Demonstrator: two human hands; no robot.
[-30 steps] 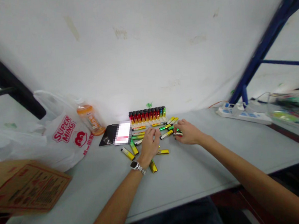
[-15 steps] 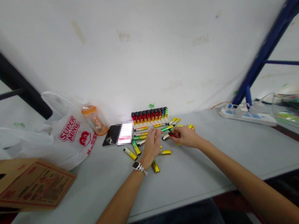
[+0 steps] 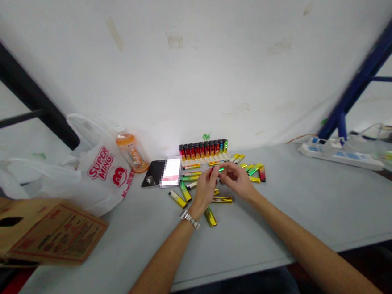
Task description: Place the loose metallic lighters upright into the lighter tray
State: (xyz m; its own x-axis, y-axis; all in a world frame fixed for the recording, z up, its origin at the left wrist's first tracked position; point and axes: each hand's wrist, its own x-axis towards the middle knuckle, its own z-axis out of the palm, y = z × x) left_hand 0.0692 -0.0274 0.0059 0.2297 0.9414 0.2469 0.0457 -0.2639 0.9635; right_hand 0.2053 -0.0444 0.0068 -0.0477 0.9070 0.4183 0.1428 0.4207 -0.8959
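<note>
Though half-hidden, probably lighter (image 3: 211,171) in fingers (image 3: 214,175)

Loose slim pieces (image 3: 177,199): glossy, foil-like sleeves, mirror-bright in patches. Upright row (image 3: 204,150): same metallic sheen, dark plastic-looking tops. Tabletop (image 3: 250,246) smooth, dull satin. Wall (image 3: 211,74) matt, scuffed in patches. Carton (image 3: 57,228): matt cardboard. Carrier bag (image 3: 98,185): thin, crinkled plastic. Bottle (image 3: 132,152): clear, shiny plastic. Watch band (image 3: 190,219): bright linked metal. Power strip (image 3: 340,156): smooth plastic.
</note>
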